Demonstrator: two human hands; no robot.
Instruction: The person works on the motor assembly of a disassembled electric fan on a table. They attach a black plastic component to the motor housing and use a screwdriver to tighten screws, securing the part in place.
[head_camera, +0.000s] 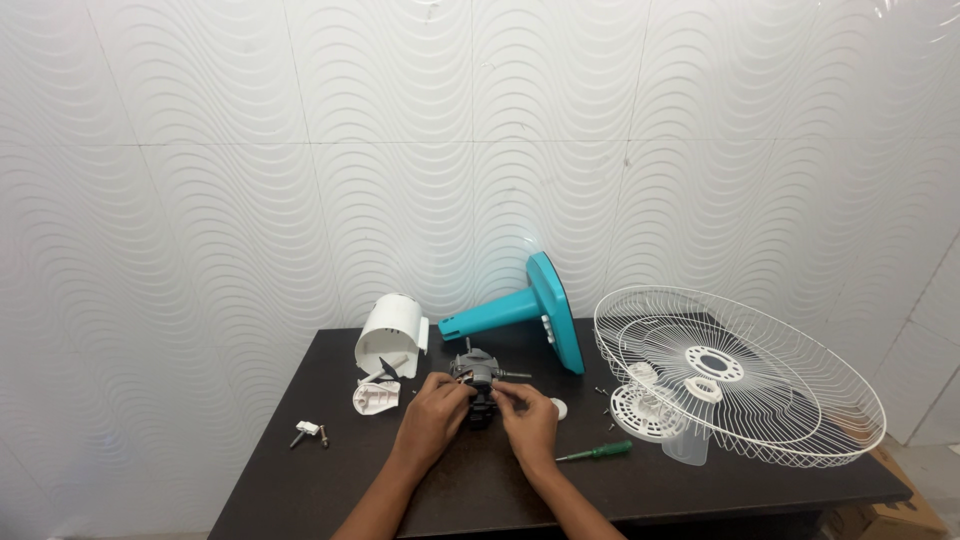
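hands (480, 418) closed around fan motor (478, 374)

Both hands (480, 415) gripping grey fan motor (477, 372), green screwdriver (596, 452) beside

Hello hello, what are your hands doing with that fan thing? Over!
Left hand and right hand both gripping the grey fan motor on the dark table. Green screwdriver lies beside right hand. Nothing blocking.

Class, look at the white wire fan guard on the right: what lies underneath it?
Under the fan guard sit a round white plastic hub piece and a clear plastic part; the table beneath its far side is hidden.
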